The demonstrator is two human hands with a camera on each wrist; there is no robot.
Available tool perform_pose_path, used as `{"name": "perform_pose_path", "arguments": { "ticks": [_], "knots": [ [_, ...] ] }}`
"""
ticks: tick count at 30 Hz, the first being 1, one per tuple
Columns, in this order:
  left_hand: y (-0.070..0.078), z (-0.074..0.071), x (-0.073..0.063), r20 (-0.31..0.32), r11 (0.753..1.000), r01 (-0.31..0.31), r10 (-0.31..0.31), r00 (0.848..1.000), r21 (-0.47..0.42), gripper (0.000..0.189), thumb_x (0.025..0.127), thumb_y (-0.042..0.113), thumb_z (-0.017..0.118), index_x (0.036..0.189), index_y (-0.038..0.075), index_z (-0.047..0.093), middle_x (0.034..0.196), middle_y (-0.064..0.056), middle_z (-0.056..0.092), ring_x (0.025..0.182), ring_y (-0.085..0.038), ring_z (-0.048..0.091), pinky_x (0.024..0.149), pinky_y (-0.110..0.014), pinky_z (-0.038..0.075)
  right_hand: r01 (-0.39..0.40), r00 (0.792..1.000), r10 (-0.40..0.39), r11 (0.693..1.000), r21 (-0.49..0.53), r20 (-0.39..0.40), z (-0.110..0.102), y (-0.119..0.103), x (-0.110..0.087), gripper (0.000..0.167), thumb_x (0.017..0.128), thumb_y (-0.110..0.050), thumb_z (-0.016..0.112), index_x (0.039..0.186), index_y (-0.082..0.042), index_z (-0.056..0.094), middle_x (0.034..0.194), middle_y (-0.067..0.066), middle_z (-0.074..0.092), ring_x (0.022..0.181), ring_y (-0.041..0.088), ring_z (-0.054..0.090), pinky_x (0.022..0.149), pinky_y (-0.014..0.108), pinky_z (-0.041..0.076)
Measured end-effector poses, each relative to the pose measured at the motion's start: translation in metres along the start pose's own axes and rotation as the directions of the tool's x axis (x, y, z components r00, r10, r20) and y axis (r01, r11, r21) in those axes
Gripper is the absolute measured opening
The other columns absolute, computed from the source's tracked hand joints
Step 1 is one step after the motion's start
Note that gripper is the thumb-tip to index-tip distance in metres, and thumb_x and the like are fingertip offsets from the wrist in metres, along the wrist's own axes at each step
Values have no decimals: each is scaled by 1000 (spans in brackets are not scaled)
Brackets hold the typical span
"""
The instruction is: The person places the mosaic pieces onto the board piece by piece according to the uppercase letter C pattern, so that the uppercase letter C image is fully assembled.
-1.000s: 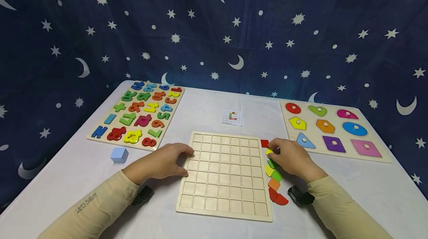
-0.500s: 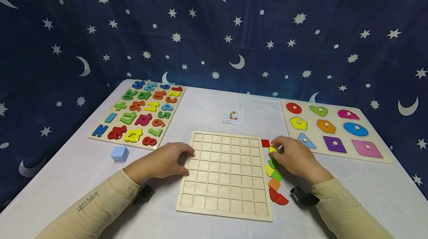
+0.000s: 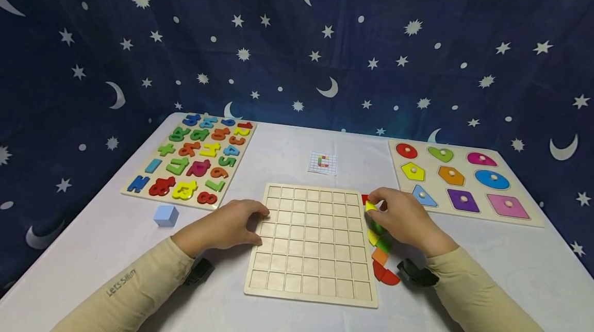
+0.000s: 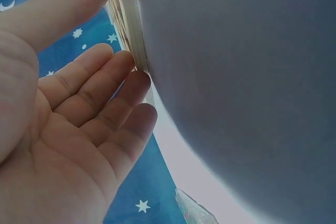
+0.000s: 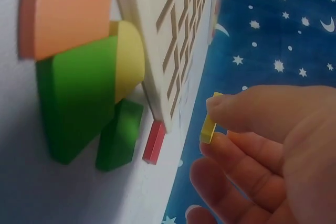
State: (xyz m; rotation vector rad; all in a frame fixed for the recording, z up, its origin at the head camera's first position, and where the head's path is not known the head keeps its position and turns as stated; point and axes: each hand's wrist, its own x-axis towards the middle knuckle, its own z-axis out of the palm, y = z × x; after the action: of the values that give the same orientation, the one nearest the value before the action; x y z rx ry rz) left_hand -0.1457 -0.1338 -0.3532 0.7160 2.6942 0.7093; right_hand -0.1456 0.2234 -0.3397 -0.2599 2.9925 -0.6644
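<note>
My right hand (image 3: pixel 406 218) pinches a small yellow block (image 5: pixel 209 127) between thumb and fingertips, raised off the tablecloth in the right wrist view. It is beside the right edge of a wooden grid board (image 3: pixel 315 244), whose square cells hold no pieces. Just behind the yellow block lies a red square block (image 3: pixel 365 199), partly covered in the head view. My left hand (image 3: pixel 227 225) rests at the board's left edge, thumb and fingers spread apart, fingertips right at the rim. In the left wrist view its fingers (image 4: pixel 121 124) are loosely bent beside the board's side.
Along the board's right side lie green (image 5: pixel 79 98), yellow (image 5: pixel 129 59), orange (image 3: pixel 380 256) and red (image 3: pixel 391 277) blocks. A pattern card (image 3: pixel 322 163) lies behind the board. A number puzzle (image 3: pixel 190 159) and blue cube (image 3: pixel 166 215) are left; a knobbed shape puzzle (image 3: pixel 464 182) is right.
My right hand has lifted the yellow block from the row of pieces; over the last half second it moved left toward the board, overlapping the red square. My left hand stays put.
</note>
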Motion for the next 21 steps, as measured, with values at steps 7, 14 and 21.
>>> {"name": "perform_pose_path", "arguments": {
  "ticks": [7,14,21],
  "knots": [
    [1,0,0,-4,1000,7,-7,1000,-1,51,74,12,90,119,3,66,120,-8,65,120,-27,57,105,-45,43,43,999,-43,999,0,-9,3,-5,3,29,89,-15,74,115,-3,68,95,4,66,86,23,57,67,31,50],
    [2,0,0,1,1000,16,-16,1000,0,51,74,11,90,119,2,66,121,-9,64,120,-28,57,105,-45,43,53,999,-53,999,9,2,4,-11,6,29,89,-15,73,115,-3,68,100,6,68,87,24,58,74,37,54],
    [1,2,1,-4,1000,8,-8,1000,5,52,74,11,90,119,2,66,121,-9,64,120,-27,57,106,-45,43,67,998,-67,998,3,-4,7,-18,8,31,88,-16,74,116,-4,69,99,5,67,84,22,56,75,39,52]
  ]
}}
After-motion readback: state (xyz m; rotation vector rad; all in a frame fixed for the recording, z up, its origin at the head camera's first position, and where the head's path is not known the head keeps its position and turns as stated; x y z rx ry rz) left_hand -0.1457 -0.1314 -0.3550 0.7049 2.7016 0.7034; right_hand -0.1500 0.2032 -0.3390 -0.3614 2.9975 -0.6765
